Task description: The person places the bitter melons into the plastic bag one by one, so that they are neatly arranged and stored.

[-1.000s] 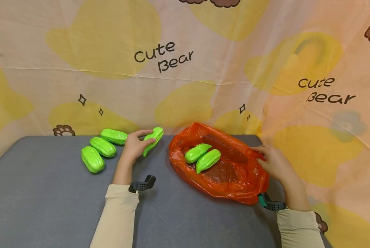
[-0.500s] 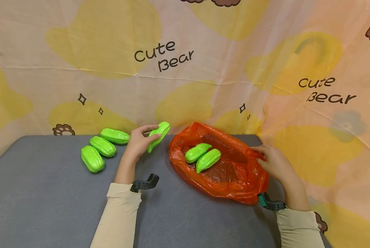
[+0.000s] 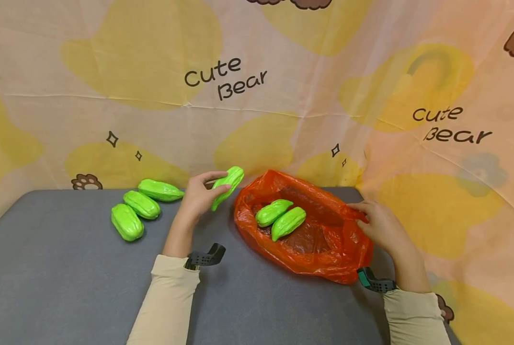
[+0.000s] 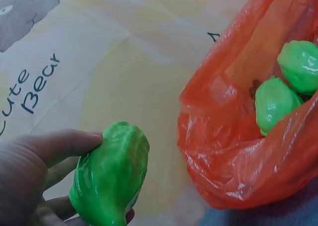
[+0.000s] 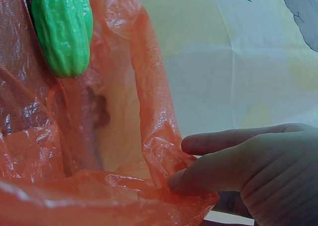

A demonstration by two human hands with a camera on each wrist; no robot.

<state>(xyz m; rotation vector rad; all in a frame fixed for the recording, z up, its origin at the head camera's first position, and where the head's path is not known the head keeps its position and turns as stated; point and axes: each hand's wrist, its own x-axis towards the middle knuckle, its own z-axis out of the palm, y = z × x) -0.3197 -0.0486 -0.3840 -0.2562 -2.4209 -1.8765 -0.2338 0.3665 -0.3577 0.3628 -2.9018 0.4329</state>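
Note:
My left hand [image 3: 196, 195] holds a bright green, ridged bitter gourd [image 4: 119, 169] between thumb and fingers, raised just left of the red plastic bag [image 3: 321, 266]. The gourd stands tilted, its narrow end down. In the bag's wide mouth, two more gourds are visible, a left one [image 3: 273, 213] and a right one [image 3: 289, 223]. At the bag's right side my right hand [image 3: 383, 226] pinches the rim; in the right wrist view its thumb [image 5: 186, 179] presses on the crumpled plastic.
Three more green gourds lie together at the table's back left: a rear one [image 3: 158, 190], a middle one [image 3: 142, 204] and a front one [image 3: 127, 223]. A printed cloth [image 3: 153, 57] hangs behind the grey table [image 3: 75, 287] and along its right side.
My left hand has carried the gourd rightward and slightly up, closer to the bag. The right hand keeps its grip on the rim, and the bag stays put.

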